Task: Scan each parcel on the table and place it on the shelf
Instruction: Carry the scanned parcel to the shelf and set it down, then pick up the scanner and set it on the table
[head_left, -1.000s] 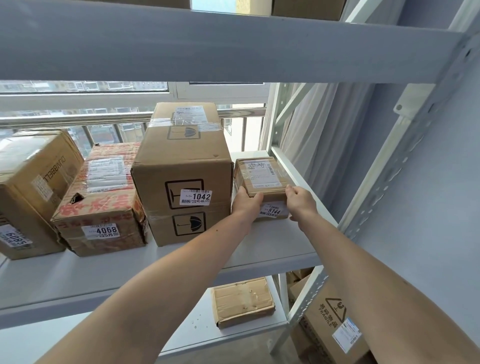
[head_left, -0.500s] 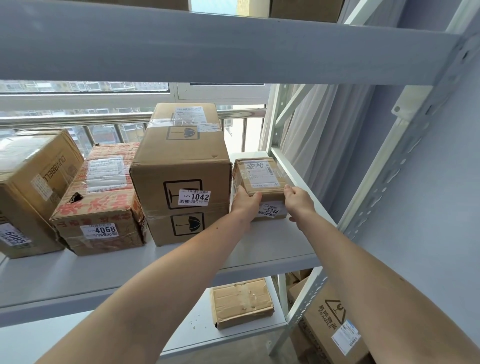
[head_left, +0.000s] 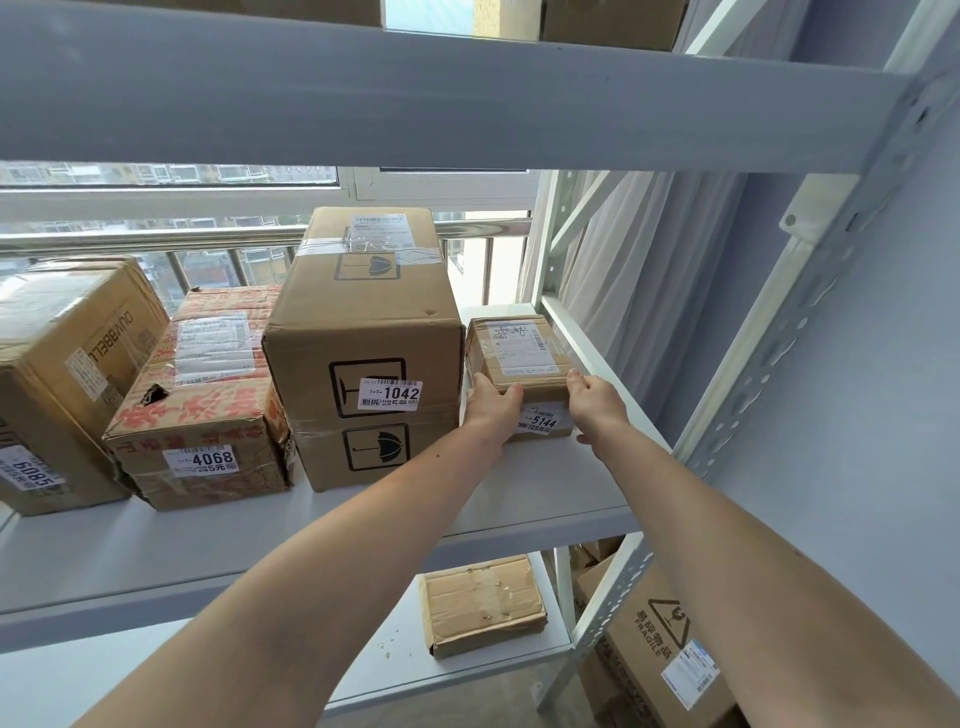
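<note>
Our left hand (head_left: 491, 408) and right hand (head_left: 595, 405) clamp the near corners of the small parcel (head_left: 517, 358) tagged "5144", resting on the shelf (head_left: 545, 483) just right of the tall box (head_left: 363, 353) marked "1042"; its length runs away from us, both hands equally near.

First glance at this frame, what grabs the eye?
Two bare forearms reach up to the small parcel labelled 5144 at the right end of the middle shelf, left hand and right hand gripping its front corners. Beside it stands the tall box labelled 1042.
</note>
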